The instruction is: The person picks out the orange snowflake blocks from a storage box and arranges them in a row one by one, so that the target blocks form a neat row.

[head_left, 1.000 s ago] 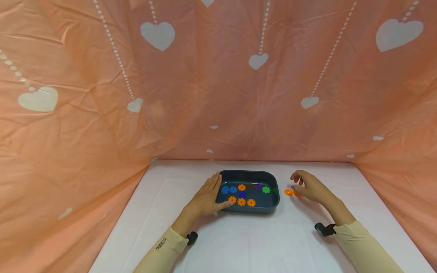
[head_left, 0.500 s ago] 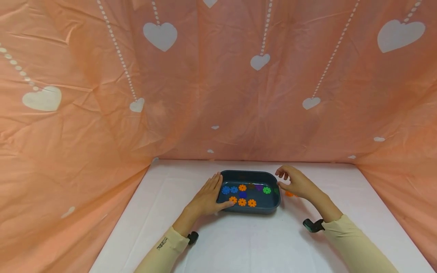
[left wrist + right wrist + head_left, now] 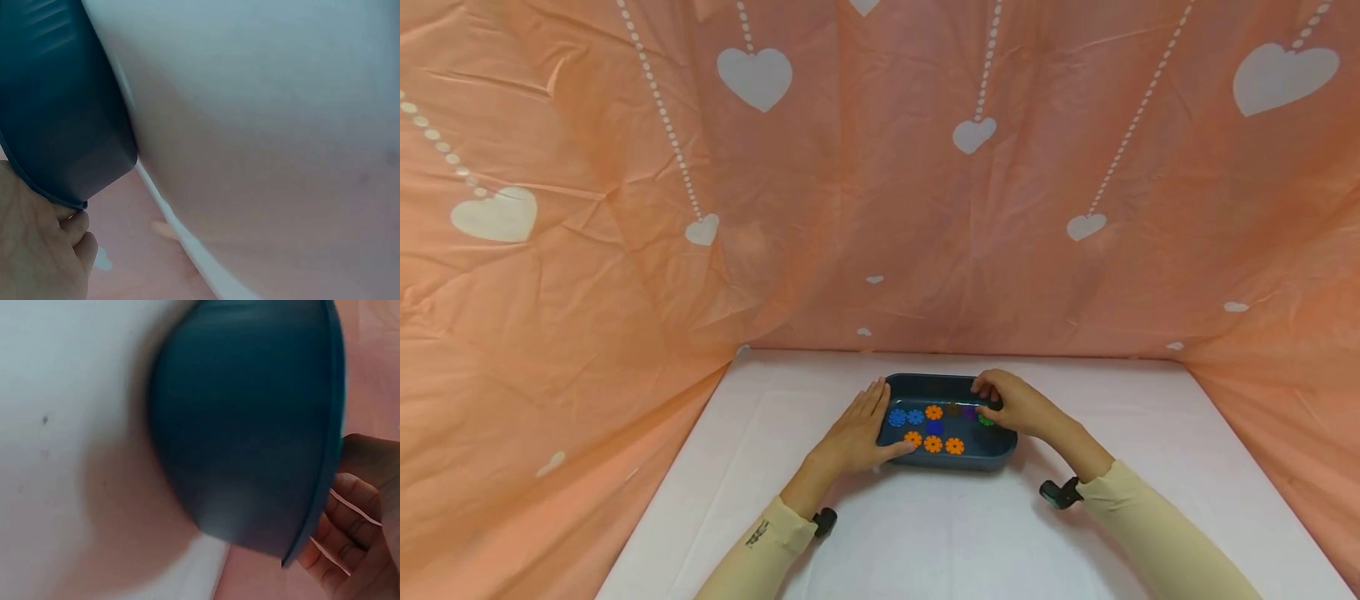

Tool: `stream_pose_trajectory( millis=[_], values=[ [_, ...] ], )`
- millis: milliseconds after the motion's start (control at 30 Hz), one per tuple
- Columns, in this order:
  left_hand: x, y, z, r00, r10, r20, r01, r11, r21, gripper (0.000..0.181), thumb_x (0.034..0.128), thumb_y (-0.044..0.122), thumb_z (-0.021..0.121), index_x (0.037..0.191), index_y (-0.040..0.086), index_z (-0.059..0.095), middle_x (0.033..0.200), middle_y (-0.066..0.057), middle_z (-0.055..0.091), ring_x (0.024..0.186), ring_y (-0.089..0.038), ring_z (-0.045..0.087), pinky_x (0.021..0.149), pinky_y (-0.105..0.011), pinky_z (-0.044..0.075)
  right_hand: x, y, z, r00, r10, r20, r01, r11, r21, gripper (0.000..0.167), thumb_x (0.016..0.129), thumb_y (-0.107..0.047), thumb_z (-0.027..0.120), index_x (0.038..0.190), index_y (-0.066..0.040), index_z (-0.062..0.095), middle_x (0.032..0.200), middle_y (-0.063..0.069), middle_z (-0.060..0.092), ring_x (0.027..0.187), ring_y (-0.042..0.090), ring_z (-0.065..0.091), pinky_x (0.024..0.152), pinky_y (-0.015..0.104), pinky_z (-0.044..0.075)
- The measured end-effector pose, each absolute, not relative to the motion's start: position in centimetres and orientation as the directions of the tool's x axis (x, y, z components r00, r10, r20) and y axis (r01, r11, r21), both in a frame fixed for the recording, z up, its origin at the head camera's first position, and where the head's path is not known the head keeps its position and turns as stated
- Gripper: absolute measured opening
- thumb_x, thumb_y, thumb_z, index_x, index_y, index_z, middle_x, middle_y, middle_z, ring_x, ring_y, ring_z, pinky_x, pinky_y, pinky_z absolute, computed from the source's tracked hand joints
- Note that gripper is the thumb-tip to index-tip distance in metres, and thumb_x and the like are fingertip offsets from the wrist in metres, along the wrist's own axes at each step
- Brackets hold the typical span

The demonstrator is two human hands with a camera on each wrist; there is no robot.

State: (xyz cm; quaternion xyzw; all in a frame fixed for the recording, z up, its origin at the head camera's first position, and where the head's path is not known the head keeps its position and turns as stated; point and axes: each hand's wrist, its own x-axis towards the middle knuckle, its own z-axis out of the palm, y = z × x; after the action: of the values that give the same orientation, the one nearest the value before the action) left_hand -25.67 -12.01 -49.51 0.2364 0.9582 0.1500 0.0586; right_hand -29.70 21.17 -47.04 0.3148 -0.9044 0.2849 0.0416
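A peach-orange curtain [image 3: 887,208] printed with white hearts [image 3: 755,79] hangs at the back and both sides. In front of it stretches the white-covered bench [image 3: 940,533]. Two pale yellow sleeves [image 3: 1157,533] reach across it from the near side. A dark blue-grey tray [image 3: 947,462] sits upright on the bench, between the hands.

The left hand [image 3: 853,437] lies against the tray's left end, touching the rim, its grip spread — fingers straight, thumb out over the near left corner. The right hand [image 3: 1017,406] is over the tray's right end with fingers bent; whether its grip pinches anything I cannot tell. A small black device [image 3: 825,522] shows at each wrist.

Smallest are the notched discs in the tray: two blue discs [image 3: 897,417] side by side at the left, four orange discs [image 3: 933,445] — three along the near side, one farther back — a dark blue disc [image 3: 934,427] near the middle, then a brown disc [image 3: 953,409], a purple disc [image 3: 969,412] and a green disc [image 3: 986,421], partly covered by the right hand.
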Motion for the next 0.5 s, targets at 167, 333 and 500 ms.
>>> stream_pose_trajectory(
  millis=[167, 333, 500],
  values=[
    [-25.6, -12.0, -49.4, -0.883, 0.467, -0.047, 0.432, 0.847, 0.31, 0.118, 0.0968, 0.081, 0.053, 0.172, 0.004, 0.005, 0.181, -0.012, -0.001, 0.167, -0.029, 0.003, 0.135, -0.045, 0.008, -30.0, 19.8, -47.3, -0.786, -0.573, 0.232, -0.604, 0.63, -0.489, 0.027, 0.092, -0.004, 0.083, 0.115, 0.001, 0.07, 0.097, 0.008, 0.067, 0.085, 0.017, 0.059, 0.076, 0.033, 0.055],
    [-25.6, -12.0, -49.5, -0.885, 0.464, -0.047, 0.428, 0.848, 0.311, 0.118, 0.0969, 0.081, 0.053, 0.172, 0.005, 0.005, 0.181, -0.011, -0.001, 0.167, -0.029, 0.003, 0.135, -0.045, 0.01, -30.3, 18.6, -47.4, -0.774, -0.601, 0.197, -0.608, 0.62, -0.496, 0.027, 0.094, -0.005, 0.081, 0.118, 0.001, 0.07, 0.095, 0.006, 0.067, 0.08, 0.012, 0.055, 0.07, 0.029, 0.051],
    [-25.6, -12.0, -49.4, -0.884, 0.465, -0.048, 0.427, 0.844, 0.324, 0.118, 0.0968, 0.081, 0.053, 0.172, 0.005, 0.005, 0.181, -0.011, -0.001, 0.167, -0.028, 0.003, 0.135, -0.046, 0.009, -30.8, 17.5, -47.7, -0.761, -0.631, 0.153, -0.615, 0.626, -0.479, 0.03, 0.095, -0.007, 0.08, 0.121, 0.001, 0.07, 0.093, 0.002, 0.067, 0.076, 0.01, 0.055, 0.07, 0.028, 0.051]
  ],
)
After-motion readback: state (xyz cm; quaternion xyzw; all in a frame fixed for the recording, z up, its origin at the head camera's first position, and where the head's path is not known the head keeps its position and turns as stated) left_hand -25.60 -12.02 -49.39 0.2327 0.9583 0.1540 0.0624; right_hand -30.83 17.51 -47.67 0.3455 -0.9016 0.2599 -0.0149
